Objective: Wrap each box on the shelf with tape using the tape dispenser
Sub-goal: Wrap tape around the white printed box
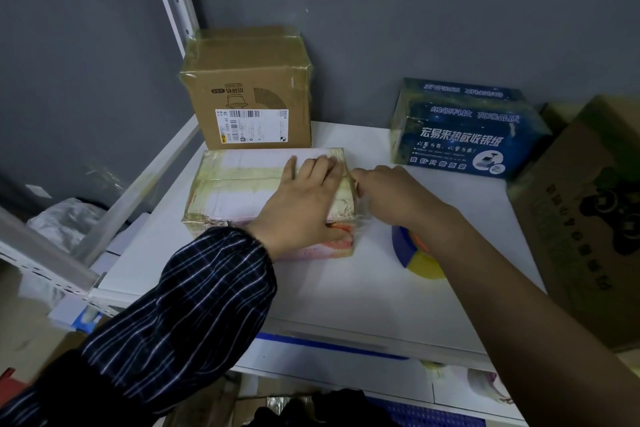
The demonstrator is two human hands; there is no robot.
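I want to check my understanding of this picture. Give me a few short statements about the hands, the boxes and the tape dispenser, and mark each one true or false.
1. The left hand lies flat on top of the flat box. True.
2. The right hand holds the tape dispenser. False: the dispenser lies on the shelf, partly hidden under the right forearm, and the hand is at the flat box's right edge.
3. The brown cardboard box stands behind the flat box. True.
4. The blue box is stacked on the brown cardboard box. False: it stands on the shelf, apart to the right.
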